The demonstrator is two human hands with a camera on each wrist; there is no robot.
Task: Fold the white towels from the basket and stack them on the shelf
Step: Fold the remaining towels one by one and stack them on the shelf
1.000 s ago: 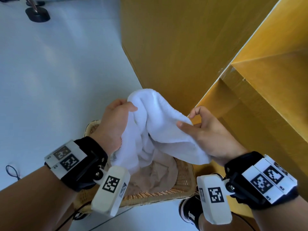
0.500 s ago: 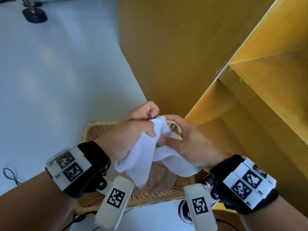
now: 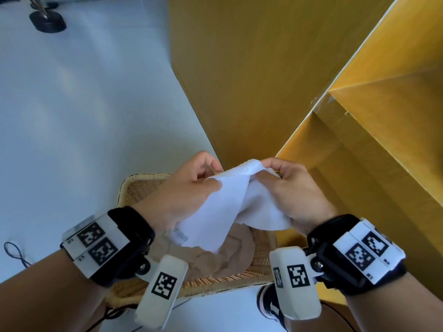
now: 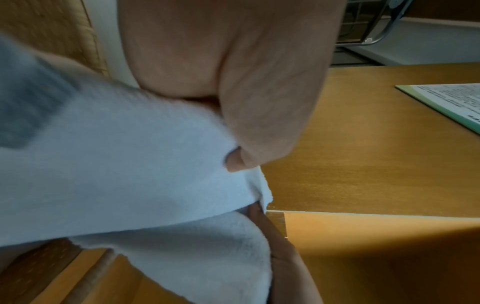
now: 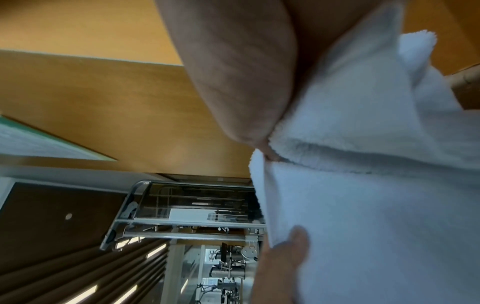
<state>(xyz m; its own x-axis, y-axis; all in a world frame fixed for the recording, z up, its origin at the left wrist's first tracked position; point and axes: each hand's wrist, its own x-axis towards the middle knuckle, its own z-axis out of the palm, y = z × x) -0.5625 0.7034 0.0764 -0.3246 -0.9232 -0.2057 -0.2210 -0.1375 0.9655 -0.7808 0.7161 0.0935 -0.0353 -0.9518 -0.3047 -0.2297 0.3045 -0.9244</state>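
Head view: a white towel (image 3: 223, 207) is held up over a woven basket (image 3: 141, 188) on the floor, beside the wooden shelf (image 3: 359, 130), likely so an edge can be found for folding. The left hand (image 3: 189, 188) and the right hand (image 3: 290, 188) each pinch its top edge, fingers curled in a grasping grip. A beige cloth (image 3: 230, 257) lies in the basket, blurred.

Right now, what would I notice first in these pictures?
First, the fluffy white towel in the middle, pinched at its top edge by the left hand and the right hand. Just below it lies the woven straw basket on the floor, beside the tall yellow wooden shelf.
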